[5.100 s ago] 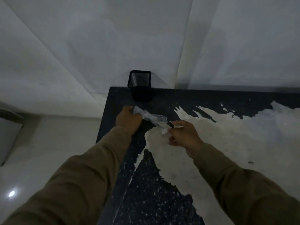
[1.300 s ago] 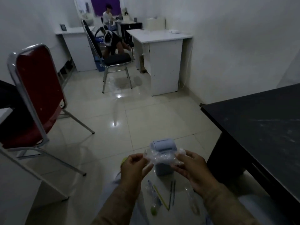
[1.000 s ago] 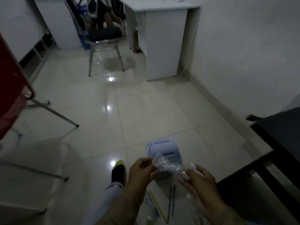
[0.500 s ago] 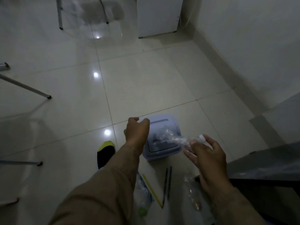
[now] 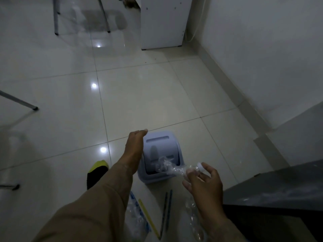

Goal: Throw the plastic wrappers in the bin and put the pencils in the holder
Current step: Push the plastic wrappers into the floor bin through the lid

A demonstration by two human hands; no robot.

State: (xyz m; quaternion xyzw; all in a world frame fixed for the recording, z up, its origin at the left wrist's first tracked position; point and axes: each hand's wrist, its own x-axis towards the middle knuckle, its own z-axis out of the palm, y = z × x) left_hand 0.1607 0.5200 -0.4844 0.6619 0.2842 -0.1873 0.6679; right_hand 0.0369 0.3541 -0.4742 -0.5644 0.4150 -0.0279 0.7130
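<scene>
A pale blue bin (image 5: pixel 162 137) with a swing lid stands on the tiled floor. My left hand (image 5: pixel 135 145) rests flat against the lid's left side and holds nothing. My right hand (image 5: pixel 203 180) pinches a crumpled clear plastic wrapper (image 5: pixel 167 166), whose far end lies at the tilted lid's opening. On the floor in front of the bin lie a yellow pencil (image 5: pixel 148 217) and two dark pencils (image 5: pixel 166 208). Two more clear wrappers lie there, one (image 5: pixel 135 219) under my left sleeve and another (image 5: pixel 193 215) under my right wrist. No holder is in view.
A black table (image 5: pixel 272 189) fills the lower right. A foot in a black and yellow sock (image 5: pixel 97 172) stands left of the bin. Chair legs (image 5: pixel 33 107) reach in from the left, and a white desk panel (image 5: pixel 162 23) stands at the back against the wall.
My left hand has let go of the wrapper and moved onto the bin's lid. My right hand has brought the wrapper down to the bin's opening. The view has tipped toward the floor.
</scene>
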